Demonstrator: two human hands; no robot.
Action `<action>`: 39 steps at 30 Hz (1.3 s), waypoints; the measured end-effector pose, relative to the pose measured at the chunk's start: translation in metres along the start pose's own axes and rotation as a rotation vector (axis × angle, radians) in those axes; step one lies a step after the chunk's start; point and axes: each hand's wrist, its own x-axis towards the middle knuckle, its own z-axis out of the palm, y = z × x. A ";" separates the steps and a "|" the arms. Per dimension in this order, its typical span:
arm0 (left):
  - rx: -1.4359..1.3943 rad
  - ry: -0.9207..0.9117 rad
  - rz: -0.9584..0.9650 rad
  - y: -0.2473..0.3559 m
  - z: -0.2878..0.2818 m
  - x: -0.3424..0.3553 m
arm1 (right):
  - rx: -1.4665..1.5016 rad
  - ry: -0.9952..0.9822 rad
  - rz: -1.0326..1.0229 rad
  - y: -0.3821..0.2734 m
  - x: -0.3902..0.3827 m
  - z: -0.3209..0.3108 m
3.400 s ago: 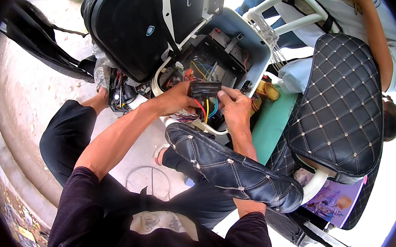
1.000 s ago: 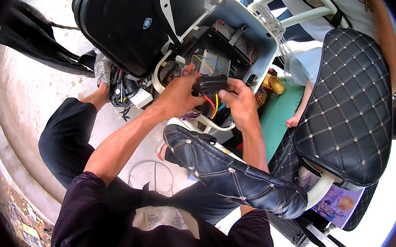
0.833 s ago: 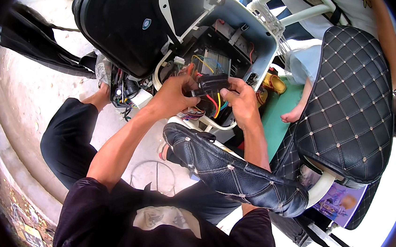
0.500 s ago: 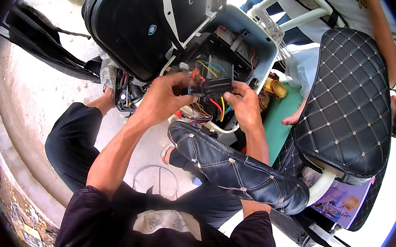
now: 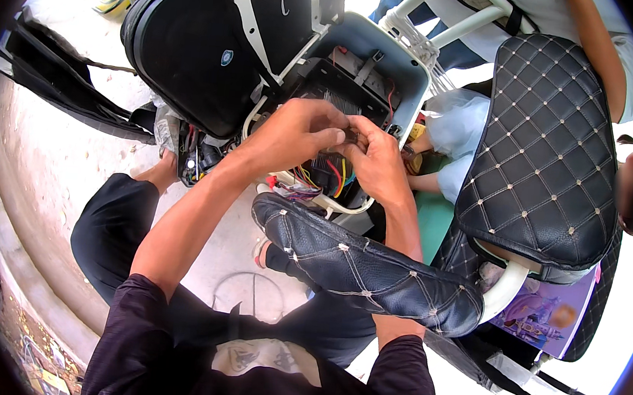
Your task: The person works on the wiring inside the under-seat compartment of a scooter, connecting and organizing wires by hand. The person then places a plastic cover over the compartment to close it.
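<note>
My left hand (image 5: 301, 134) and my right hand (image 5: 377, 161) meet fingertip to fingertip above an open compartment (image 5: 415, 78) under a raised seat. Both are closed, thumbs and fingers pinched around a small dark part that they mostly hide. Red, yellow and blue wires (image 5: 343, 176) hang just below my right hand. Thinner coloured wires with a red plug (image 5: 272, 182) spill over the near rim, under my left wrist. Behind the fingers, a finned metal unit (image 5: 332, 99) shows partly inside the compartment.
The raised black seat (image 5: 186, 51) leans at the left. A padded black armrest (image 5: 371, 266) crosses before my right forearm. A quilted black seat back (image 5: 546, 150) stands at the right, with another person's arm (image 5: 600, 57) beyond. Someone's bare legs (image 5: 425, 182) rest by the green footboard.
My hands have drawn together, the left turning over toward the right. The black part that showed between them is now mostly covered. The other person's feet and light-blue clothing have shifted nearer the compartment.
</note>
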 end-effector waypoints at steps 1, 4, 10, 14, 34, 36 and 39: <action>-0.104 0.008 -0.037 -0.002 0.000 -0.004 | -0.038 0.007 -0.016 0.002 0.000 0.000; -0.002 0.159 -0.186 -0.017 0.007 -0.021 | -0.083 0.013 0.059 0.002 -0.003 -0.004; -0.615 -0.066 -0.497 -0.050 0.019 -0.011 | -0.184 -0.017 0.142 -0.013 -0.009 -0.016; -0.866 -0.111 -0.535 -0.058 0.032 0.007 | -0.216 -0.065 0.049 -0.005 -0.012 -0.022; -0.938 -0.100 -0.445 -0.079 0.020 -0.010 | -0.629 0.107 0.156 -0.002 -0.013 -0.042; -0.932 -0.094 -0.446 -0.079 0.020 -0.011 | -0.624 0.112 0.125 0.000 -0.012 -0.040; -0.843 -0.102 -0.432 -0.081 0.023 -0.006 | -0.564 0.077 0.076 0.010 -0.010 -0.040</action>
